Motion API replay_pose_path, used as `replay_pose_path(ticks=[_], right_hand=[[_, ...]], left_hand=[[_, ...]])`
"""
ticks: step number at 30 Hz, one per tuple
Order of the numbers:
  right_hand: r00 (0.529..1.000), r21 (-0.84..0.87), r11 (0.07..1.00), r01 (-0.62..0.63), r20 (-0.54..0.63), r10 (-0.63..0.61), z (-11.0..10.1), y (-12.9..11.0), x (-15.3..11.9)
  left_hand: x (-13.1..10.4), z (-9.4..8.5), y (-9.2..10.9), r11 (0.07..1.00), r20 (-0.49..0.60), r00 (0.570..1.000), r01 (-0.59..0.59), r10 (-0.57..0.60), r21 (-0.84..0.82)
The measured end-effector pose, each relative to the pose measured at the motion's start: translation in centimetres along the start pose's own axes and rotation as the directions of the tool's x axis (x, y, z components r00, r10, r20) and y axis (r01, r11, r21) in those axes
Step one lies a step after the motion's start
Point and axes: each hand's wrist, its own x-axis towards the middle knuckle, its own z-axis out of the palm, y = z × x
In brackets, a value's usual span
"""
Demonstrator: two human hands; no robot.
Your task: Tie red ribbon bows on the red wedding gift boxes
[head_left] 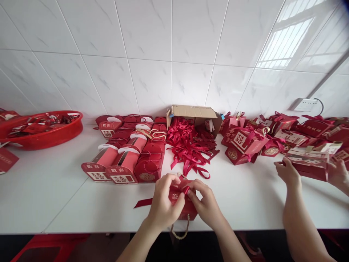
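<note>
A small red gift box (191,212) with pale printed characters and a twisted cord handle (180,237) lies at the table's front edge. My left hand (167,200) is around its left side, thumb and fingers pinching a red ribbon (144,203) whose loose end trails to the left. From the right, my right hand (203,202) pinches the same ribbon at the top of the box, its thumb near my left thumb. The fingers of both hands partly hide the box and the ribbon where it crosses.
Rows of red boxes (121,163) stand left of centre. Behind my hands, red ribbons (188,145) spill from a cardboard box (193,111). A red basin (54,134) of small packets sits far left. At right, a co-worker's hands (290,174) hold a box (308,167) near piled, ribboned boxes (245,143).
</note>
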Motion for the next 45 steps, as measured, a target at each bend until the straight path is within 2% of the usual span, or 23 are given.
replay_pose_path(ticks=[3,6,10,15,18,21,23,26,29,33,37,41,45], right_hand=[[0.999,0.052,0.998,0.021,-0.038,-0.019,0.4,0.4,-0.2],[0.999,0.033,0.999,-0.014,-0.04,0.016,0.8,0.9,-0.5],[0.997,0.03,0.998,-0.047,-0.056,0.048,1.2,1.0,-0.5],[0.989,0.008,0.995,-0.096,-0.112,0.097,1.4,0.2,-0.1],[0.972,-0.025,0.986,-0.162,-0.176,0.155,2.0,-0.2,0.1],[0.956,-0.048,0.981,-0.189,-0.235,0.173,2.8,-0.3,0.2],[0.954,-0.064,0.981,-0.182,-0.253,0.16,3.1,-0.4,0.3],[0.958,-0.11,0.982,-0.152,-0.26,0.119,3.0,-0.6,0.3],[0.974,-0.182,0.976,-0.119,-0.214,0.079,2.5,-1.0,0.1],[0.994,-0.166,0.985,-0.042,-0.106,0.025,1.6,-1.2,-0.4],[0.987,-0.103,0.992,-0.078,-0.15,0.062,1.5,-0.6,-0.4],[0.98,-0.077,0.993,-0.089,-0.185,0.074,1.9,-0.1,-0.3],[0.985,-0.079,0.996,-0.047,-0.167,0.033,2.0,0.0,-0.4]], left_hand=[[-0.6,-0.5,-1.5,0.991,-0.006,0.993,0.117,-0.118,-0.066],[-1.0,-0.3,-3.1,0.967,-0.015,0.969,0.244,-0.245,-0.071],[-1.2,0.0,-4.5,0.894,0.126,0.909,0.414,-0.397,-0.173],[-0.6,-1.1,-4.6,0.827,0.347,0.846,0.501,-0.406,-0.255],[0.2,-2.5,-3.8,0.836,0.346,0.854,0.485,-0.389,-0.257],[1.1,-4.0,-2.0,0.881,0.336,0.885,0.411,-0.323,-0.234],[1.7,-4.7,-0.6,0.874,0.367,0.883,0.404,-0.294,-0.27],[2.6,-4.9,1.1,0.802,0.43,0.86,0.452,-0.276,-0.39],[3.5,-4.0,1.9,0.764,0.449,0.865,0.444,-0.227,-0.469],[4.8,-2.2,1.7,0.735,0.458,0.869,0.433,-0.188,-0.521],[5.3,-1.0,0.8,0.767,0.429,0.887,0.393,-0.171,-0.507],[3.8,-1.2,-0.7,0.861,0.31,0.929,0.321,-0.204,-0.396],[1.6,-1.6,-2.1,0.919,0.249,0.944,0.284,-0.217,-0.275]])
